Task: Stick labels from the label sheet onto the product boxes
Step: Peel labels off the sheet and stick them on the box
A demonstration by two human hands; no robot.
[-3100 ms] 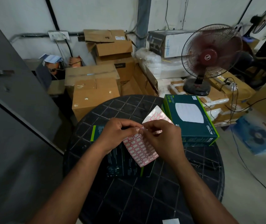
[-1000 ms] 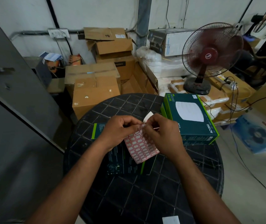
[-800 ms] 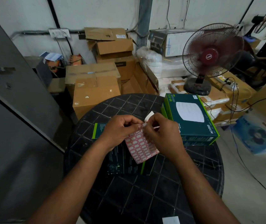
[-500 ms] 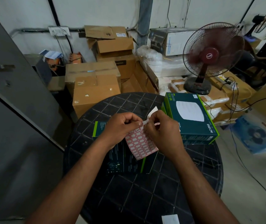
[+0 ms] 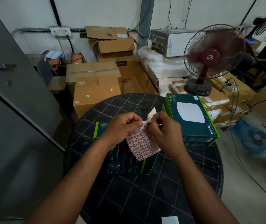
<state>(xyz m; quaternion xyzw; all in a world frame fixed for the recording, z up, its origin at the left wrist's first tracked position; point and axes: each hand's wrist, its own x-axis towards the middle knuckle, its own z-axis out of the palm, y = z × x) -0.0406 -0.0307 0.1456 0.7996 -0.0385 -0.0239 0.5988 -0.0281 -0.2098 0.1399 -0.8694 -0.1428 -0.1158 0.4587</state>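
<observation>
Centre frame: left hand [image 5: 121, 126] & right hand [image 5: 163, 131] both pinched label sheet [image 5: 141, 146] at its top edge, above dark box [image 5: 122, 160] on round black bench [image 5: 145, 191]. Teal box stack [image 5: 192, 118] sat centre-right; fan [image 5: 213, 57] upper right.

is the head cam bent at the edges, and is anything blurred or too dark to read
Head view: wide-angle bend, so the door edge at left leans; the fan blades are smeared by spinning; the label sheet between left hand and right hand is sharp; the box under them sits in shadow, its print unreadable; the table is dim.
</observation>
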